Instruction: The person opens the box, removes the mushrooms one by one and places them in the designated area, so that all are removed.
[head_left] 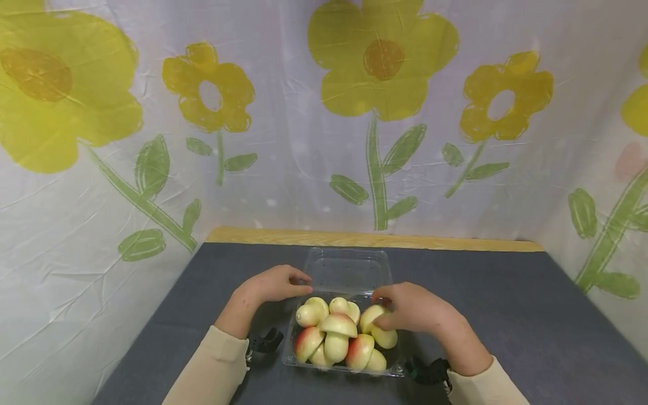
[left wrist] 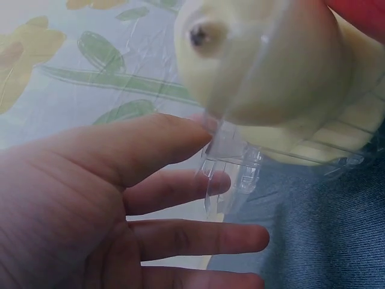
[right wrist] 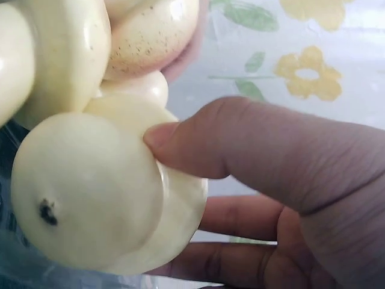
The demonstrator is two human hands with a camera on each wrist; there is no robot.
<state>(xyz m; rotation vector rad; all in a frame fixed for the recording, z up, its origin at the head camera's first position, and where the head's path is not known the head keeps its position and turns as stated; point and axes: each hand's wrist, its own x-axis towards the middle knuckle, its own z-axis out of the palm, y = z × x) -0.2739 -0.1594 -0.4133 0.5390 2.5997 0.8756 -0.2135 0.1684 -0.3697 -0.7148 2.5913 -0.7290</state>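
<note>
A clear plastic clamshell box (head_left: 344, 369) holds several cream-coloured toy mushrooms, some with reddish caps. My right hand (head_left: 417, 309) is over the box's right side and pinches a pale mushroom (right wrist: 84, 186) between thumb and fingers; its stem end carries a dark spot. Beside the box's back left corner is my left hand (head_left: 275, 283), its fingers extended and apart. In the left wrist view, that hand's thumb meets the clear plastic edge, and a mushroom (left wrist: 264, 66) shows behind the wall. A red-capped mushroom (head_left: 338, 334) lies on top in the middle.
The box's clear lid (head_left: 348, 270) lies folded back on the dark tabletop (head_left: 471, 315). A wooden strip (head_left: 374, 240) runs along the table's far edge. Cloth walls (head_left: 283, 169) printed with yellow flowers enclose the table. Black straps (head_left: 427, 371) are on both wrists.
</note>
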